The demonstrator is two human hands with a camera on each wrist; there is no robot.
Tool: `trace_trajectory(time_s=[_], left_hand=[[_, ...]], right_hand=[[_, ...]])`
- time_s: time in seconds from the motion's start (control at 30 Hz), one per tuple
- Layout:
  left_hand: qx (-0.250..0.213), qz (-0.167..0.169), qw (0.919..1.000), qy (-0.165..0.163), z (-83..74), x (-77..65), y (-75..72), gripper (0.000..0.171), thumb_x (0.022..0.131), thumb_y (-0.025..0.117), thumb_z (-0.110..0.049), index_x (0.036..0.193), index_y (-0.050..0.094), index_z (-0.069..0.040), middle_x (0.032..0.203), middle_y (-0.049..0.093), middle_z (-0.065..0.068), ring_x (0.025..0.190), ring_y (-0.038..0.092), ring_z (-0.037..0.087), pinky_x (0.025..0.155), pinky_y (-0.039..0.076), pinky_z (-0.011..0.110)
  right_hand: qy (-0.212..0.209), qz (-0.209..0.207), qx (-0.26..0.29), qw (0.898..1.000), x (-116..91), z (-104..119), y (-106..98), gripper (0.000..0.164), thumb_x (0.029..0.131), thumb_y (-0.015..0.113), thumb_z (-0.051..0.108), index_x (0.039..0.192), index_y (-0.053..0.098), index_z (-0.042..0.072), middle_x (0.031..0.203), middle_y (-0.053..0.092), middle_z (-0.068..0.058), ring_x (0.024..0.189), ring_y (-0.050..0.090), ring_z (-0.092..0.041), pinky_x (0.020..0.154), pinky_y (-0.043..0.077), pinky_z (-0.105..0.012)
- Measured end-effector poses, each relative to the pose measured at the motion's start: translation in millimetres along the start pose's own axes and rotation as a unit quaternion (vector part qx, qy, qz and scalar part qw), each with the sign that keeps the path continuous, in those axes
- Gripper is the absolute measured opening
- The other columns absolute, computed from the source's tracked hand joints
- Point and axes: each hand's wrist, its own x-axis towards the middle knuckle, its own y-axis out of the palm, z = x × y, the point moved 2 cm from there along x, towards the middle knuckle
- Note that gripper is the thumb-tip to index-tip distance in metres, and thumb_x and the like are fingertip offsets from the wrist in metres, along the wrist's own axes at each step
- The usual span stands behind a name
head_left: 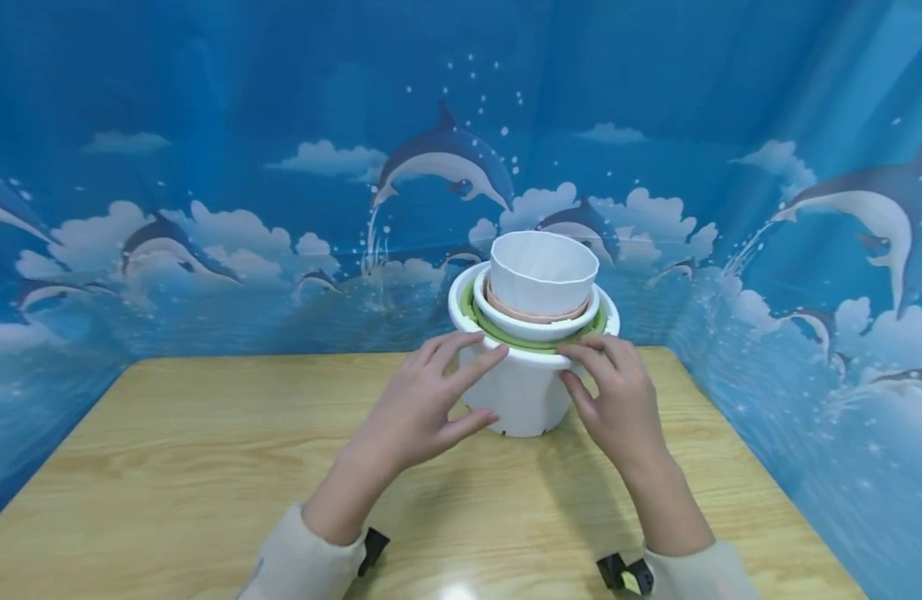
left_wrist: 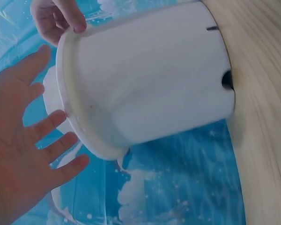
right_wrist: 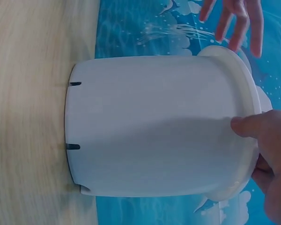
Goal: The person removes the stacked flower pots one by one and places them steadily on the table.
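A large white plant pot stands upright on the table, with slots along its bottom edge. Nested inside it are a green pot, a smaller white pot, a pinkish-brown pot and, highest, a white faceted pot. My right hand pinches the large pot's rim at the near right; in the right wrist view the thumb presses the outside under the lip. At the near left, my left hand has its fingers spread by the rim, thumb away from the wall.
A light wood-grain table carries the pots, which stand near its back edge. Blue curtains printed with dolphins and clouds hang behind and along both sides. Black devices are strapped at the wrists, beside the pale sleeves.
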Motion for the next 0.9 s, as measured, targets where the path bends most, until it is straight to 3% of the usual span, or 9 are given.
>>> trace_trajectory(time_s=[0.27, 0.5, 0.63, 0.77, 0.9], left_hand=[[0.015, 0.01, 0.9998, -0.001, -4.2, 0.4, 0.4, 0.073, 0.088, 0.071, -0.051, 0.151, 0.041, -0.032, 0.155, 0.038, 0.007, 0.144, 0.033, 0.033, 0.11, 0.038, 0.056], [0.02, -0.007, 0.999, 0.04, -11.1, -0.1, 0.1, 0.076, 0.087, 0.073, -0.049, 0.151, 0.042, -0.025, 0.152, 0.044, 0.006, 0.144, 0.034, 0.033, 0.114, 0.033, 0.055], [0.011, -0.007, 0.9989, 0.044, -13.0, -0.3, -1.1, 0.074, 0.087, 0.074, -0.047, 0.15, 0.044, -0.023, 0.145, 0.049, 0.005, 0.143, 0.037, 0.028, 0.117, 0.028, 0.052], [0.0, -0.018, 0.9988, 0.045, -12.3, -1.6, -2.5, 0.064, 0.087, 0.075, -0.042, 0.143, 0.053, -0.022, 0.134, 0.053, 0.004, 0.131, 0.047, 0.022, 0.115, 0.036, 0.045], [-0.006, -0.031, 0.9984, 0.046, -10.0, -2.2, -4.7, 0.049, 0.087, 0.076, -0.038, 0.13, 0.061, -0.02, 0.126, 0.055, 0.001, 0.122, 0.049, 0.019, 0.106, 0.044, 0.038]], right_hand=[[-0.023, -0.025, 0.0, 0.999, 1.2, 10.5, 2.6, 0.024, 0.077, 0.081, -0.002, 0.098, 0.075, 0.008, 0.099, 0.067, -0.01, 0.095, 0.061, -0.032, 0.084, 0.051, -0.046], [-0.039, -0.023, 0.009, 0.999, -3.4, 27.8, 1.1, 0.018, 0.08, 0.081, 0.008, 0.098, 0.075, 0.007, 0.094, 0.067, -0.007, 0.089, 0.061, -0.029, 0.079, 0.05, -0.043], [-0.066, -0.013, 0.015, 0.998, -2.8, 40.7, -2.3, 0.02, 0.079, 0.081, 0.012, 0.099, 0.076, 0.008, 0.092, 0.068, -0.003, 0.086, 0.06, -0.024, 0.073, 0.051, -0.039], [-0.094, 0.003, 0.028, 0.995, -2.6, 50.4, -5.3, 0.026, 0.077, 0.082, 0.014, 0.102, 0.076, 0.008, 0.095, 0.069, -0.001, 0.086, 0.06, -0.021, 0.07, 0.051, -0.035], [-0.102, 0.018, 0.049, 0.993, -2.0, 56.4, -7.3, 0.028, 0.077, 0.082, 0.014, 0.104, 0.076, 0.009, 0.099, 0.068, -0.001, 0.091, 0.06, -0.021, 0.074, 0.052, -0.034]])
